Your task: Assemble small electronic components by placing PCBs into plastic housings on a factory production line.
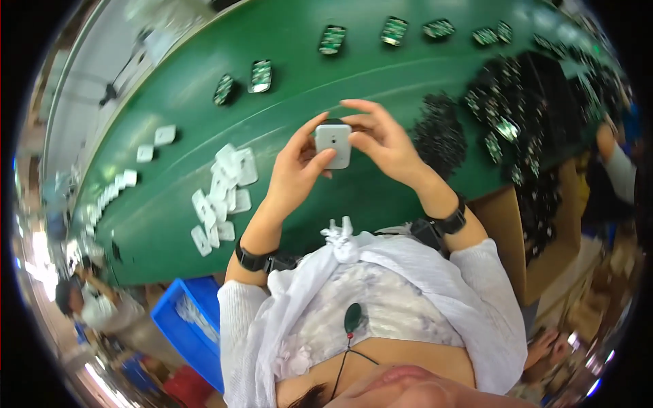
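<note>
I have the case held up between both hands, above the green bench. My left hand is closed round it, thumb laid across the pale face and fingers curled behind. My right hand is half open at the right edge, thumb tip at the side and index finger stretched out above the top; whether those fingers grip or merely rest there, the blurry view keeps me from telling. I judge the step in hand to be closing the case up around the dark part showing at its top. The next move, to my mind, calls for a steady left hold while the right fingers work lightly along that top edge, keeping it square. The case looks silvery white and roughly upright, with rounded corners and a dark round spot near the middle of its face. Loose white covers lie to its left, a heap of black parts to its right.
</note>
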### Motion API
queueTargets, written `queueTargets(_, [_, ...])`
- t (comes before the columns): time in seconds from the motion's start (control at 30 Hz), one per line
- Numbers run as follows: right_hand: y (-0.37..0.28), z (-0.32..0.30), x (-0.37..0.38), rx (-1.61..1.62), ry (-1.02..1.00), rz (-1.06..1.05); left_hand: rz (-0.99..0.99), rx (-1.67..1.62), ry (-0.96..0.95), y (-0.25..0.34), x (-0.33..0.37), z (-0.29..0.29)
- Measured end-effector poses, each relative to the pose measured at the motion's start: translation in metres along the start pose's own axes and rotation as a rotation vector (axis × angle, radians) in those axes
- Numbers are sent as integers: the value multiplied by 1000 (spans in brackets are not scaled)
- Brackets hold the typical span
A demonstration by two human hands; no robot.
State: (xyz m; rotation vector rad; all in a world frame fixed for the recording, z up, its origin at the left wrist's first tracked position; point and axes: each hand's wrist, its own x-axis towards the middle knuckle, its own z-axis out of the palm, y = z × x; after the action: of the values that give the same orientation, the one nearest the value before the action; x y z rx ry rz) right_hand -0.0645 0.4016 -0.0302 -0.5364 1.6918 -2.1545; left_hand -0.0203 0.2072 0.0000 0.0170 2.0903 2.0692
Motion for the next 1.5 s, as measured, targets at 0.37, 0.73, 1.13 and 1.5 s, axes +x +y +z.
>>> queueTargets(0.37, [37,-14,5,-172,138,93,26,55,698,-26,24,-202])
queueTargets(0.73, [46,-18,9,-393,154,103,-280,215,721,-62,66,-275])
queueTargets(1.13, [49,-22,8,-455,173,80,582,1457,695,-36,74,-197])
queueTargets(1.5, [29,-14,-5,-96,35,186,436,1179,461,-5,53,-130])
